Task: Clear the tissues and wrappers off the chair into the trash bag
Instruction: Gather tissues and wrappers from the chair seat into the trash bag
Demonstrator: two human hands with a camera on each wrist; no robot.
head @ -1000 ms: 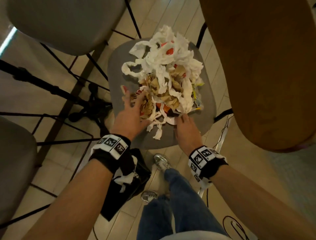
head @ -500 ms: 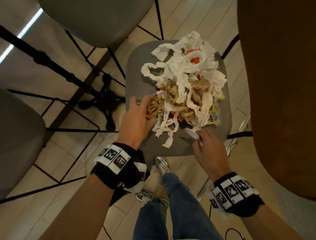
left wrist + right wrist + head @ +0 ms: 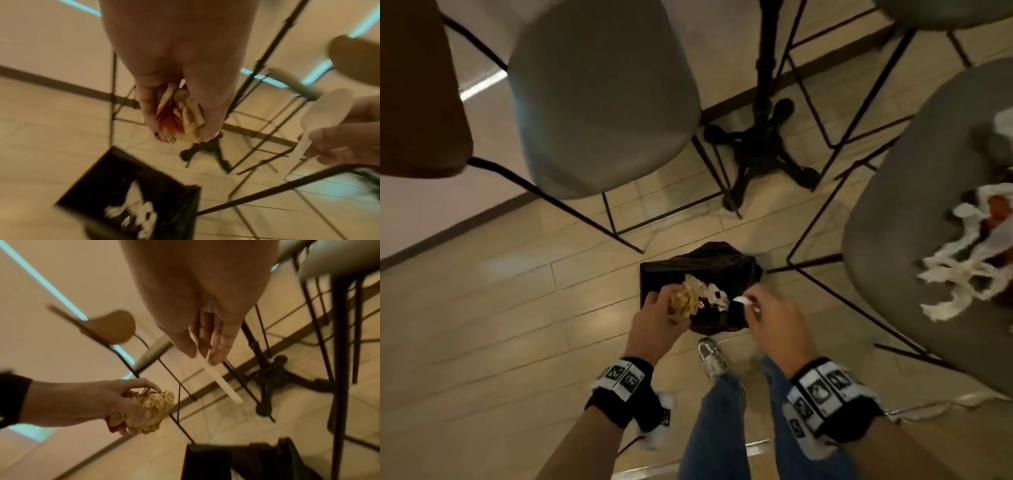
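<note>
The black trash bag (image 3: pixel 717 270) stands open on the floor with white tissue inside (image 3: pixel 141 216). My left hand (image 3: pixel 654 317) grips a crumpled brown wrapper (image 3: pixel 688 298) with an orange patch (image 3: pixel 170 121), held just above the bag's left rim. My right hand (image 3: pixel 767 315) pinches a white plastic spoon (image 3: pixel 322 113) above the bag's right side; its handle (image 3: pixel 218 379) points down toward the bag (image 3: pixel 236 462). On the grey chair seat (image 3: pixel 887 219) at the right lie white tissue strips (image 3: pixel 962 270) and orange bits.
A second grey chair (image 3: pixel 602 99) stands at the back left and a brown seat (image 3: pixel 417 89) at the far left. A black table pedestal (image 3: pixel 760 144) and thin black chair legs cross the floor behind the bag. My shoe (image 3: pixel 710 356) is beside the bag.
Both hands left the chair's pile and swung left and down over the trash bag, the left carrying the brown wrapper, the right the white spoon. My head turned toward the bag.
</note>
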